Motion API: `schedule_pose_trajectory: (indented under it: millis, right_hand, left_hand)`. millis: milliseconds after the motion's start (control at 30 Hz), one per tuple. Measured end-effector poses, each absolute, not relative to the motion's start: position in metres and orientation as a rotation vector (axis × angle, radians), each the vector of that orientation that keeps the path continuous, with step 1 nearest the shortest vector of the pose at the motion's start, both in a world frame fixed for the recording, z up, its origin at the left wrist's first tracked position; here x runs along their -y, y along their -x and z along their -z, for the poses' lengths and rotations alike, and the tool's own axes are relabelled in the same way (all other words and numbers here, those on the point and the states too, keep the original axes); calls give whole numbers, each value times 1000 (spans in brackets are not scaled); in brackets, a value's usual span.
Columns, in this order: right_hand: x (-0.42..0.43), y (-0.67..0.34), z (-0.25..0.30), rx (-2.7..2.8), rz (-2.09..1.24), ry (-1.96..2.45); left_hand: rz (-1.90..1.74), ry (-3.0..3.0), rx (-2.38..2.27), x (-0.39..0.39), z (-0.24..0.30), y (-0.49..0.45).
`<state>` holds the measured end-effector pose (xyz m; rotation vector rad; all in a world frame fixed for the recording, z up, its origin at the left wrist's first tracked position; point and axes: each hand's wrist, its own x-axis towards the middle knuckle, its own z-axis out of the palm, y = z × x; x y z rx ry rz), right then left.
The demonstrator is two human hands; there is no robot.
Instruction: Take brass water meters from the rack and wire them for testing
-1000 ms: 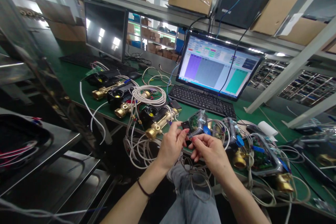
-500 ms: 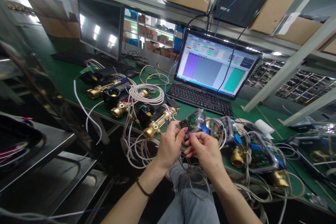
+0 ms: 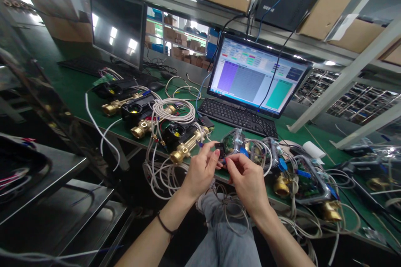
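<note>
Between my hands, just in front of the bench edge, is a small black rectangular part (image 3: 221,149). My left hand (image 3: 203,168) grips it, with the thumb lying along its near side. The fingers of my right hand (image 3: 246,174) are pinched together at the part's right side; what they hold there is too small to make out. Left of my hands lies a brass meter body with a black housing (image 3: 186,146). Beyond my fingers stands a clear-covered unit with a circuit board (image 3: 232,142). A looped grey cable (image 3: 236,217) hangs below my hands, over my legs.
Several more brass meters (image 3: 139,129) and a coil of grey cable (image 3: 173,110) lie to the left on the green bench (image 3: 78,91). A lit monitor (image 3: 258,77) and keyboard (image 3: 238,119) stand behind. Clear-covered units (image 3: 313,181) sit at right. Metal shelves (image 3: 62,200) stand at lower left.
My right fingers have closed into a tighter pinch beside the black part. My left hand still holds the part, its thumb slightly shifted. The view has moved slightly.
</note>
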<state>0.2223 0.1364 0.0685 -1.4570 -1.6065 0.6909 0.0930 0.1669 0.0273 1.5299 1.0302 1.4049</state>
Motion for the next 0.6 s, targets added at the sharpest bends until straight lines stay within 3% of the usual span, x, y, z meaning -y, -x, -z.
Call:
schedule_pose_trajectory:
  millis: [167, 600]
  right_hand:
    - [-140, -224, -77, 1879, -336, 1507]
    - [-147, -219, -84, 1912, -277, 1640]
  left_hand:
    - [-1392, -1540, -1039, -170, -24, -90]
    - [-1464, -1583, -1091, -171, -16, -91]
